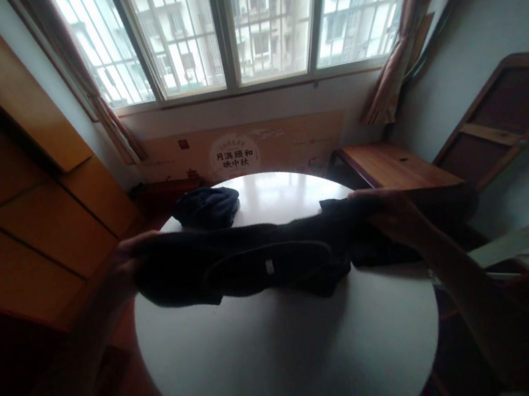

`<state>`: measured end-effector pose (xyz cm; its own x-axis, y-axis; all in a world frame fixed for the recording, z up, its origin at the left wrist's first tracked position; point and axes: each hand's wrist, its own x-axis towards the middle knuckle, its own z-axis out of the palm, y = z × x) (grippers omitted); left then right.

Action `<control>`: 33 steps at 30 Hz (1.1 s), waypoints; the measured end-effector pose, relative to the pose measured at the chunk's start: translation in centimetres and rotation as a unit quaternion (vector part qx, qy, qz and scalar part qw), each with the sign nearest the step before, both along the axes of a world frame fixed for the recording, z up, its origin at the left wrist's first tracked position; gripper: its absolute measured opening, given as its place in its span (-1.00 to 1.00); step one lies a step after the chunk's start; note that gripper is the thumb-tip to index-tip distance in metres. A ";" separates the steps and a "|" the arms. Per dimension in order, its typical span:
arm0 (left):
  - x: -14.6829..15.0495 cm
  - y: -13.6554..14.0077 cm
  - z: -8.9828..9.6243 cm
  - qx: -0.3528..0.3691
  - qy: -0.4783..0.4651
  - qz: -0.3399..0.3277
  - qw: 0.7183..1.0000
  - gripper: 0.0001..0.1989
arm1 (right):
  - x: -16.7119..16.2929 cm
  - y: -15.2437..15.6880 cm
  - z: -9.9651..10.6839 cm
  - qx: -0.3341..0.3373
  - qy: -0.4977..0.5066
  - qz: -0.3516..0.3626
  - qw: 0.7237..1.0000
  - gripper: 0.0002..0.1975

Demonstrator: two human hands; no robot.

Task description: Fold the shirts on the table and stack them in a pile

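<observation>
A black shirt (246, 241) stretches sideways above the white round table (291, 356), its curved neckline and small pale label facing me. At its left end my left hand (128, 258) is closed around the cloth. My right hand (392, 211) grips the opposite end, with dark fabric hanging below it. Both hands are dim, and the cloth partly hides their fingers. Beyond the shirt, a crumpled dark cloth bundle (208, 207) lies on the table's far left side.
Wooden cabinets (29, 217) line the left side. A brown wooden bench (398, 165) stands at the back right, near a leaning wooden-framed panel (499, 118). Behind the table are a printed banner (286, 144) on the wall and a barred window (226, 28) with curtains.
</observation>
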<state>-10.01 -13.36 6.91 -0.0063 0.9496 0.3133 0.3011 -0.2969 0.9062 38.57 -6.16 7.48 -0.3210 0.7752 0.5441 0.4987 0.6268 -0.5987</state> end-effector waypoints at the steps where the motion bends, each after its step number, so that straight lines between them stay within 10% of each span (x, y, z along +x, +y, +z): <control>1: -0.4 2.1 1.2 0.024 0.017 0.034 0.999 -0.70 | 0.3 1.0 1.1 0.017 0.014 -0.036 0.999 -0.80; 9: 3.0 18.8 7.3 0.138 0.201 0.263 0.933 -0.73 | -3.1 11.3 5.1 0.005 -0.163 -0.356 0.920 -0.68; 13: 6.6 15.2 3.6 0.277 0.309 0.172 0.893 -0.82 | -4.3 7.8 0.5 0.000 -0.250 -0.244 0.937 -0.74; 17: 10.4 7.5 -5.4 0.179 0.399 -0.089 0.895 -0.82 | -3.4 1.4 -5.9 -0.102 -0.341 -0.091 0.930 -0.74; 21: 12.5 4.0 -11.6 0.100 0.375 -0.149 0.910 -0.72 | -2.0 -1.6 -9.8 -0.123 -0.367 -0.065 0.920 -0.56; 33: 16.3 8.1 -10.9 -0.116 0.157 -0.208 0.959 -0.42 | -10.3 -5.9 -7.4 -0.034 -0.292 0.042 0.955 -0.80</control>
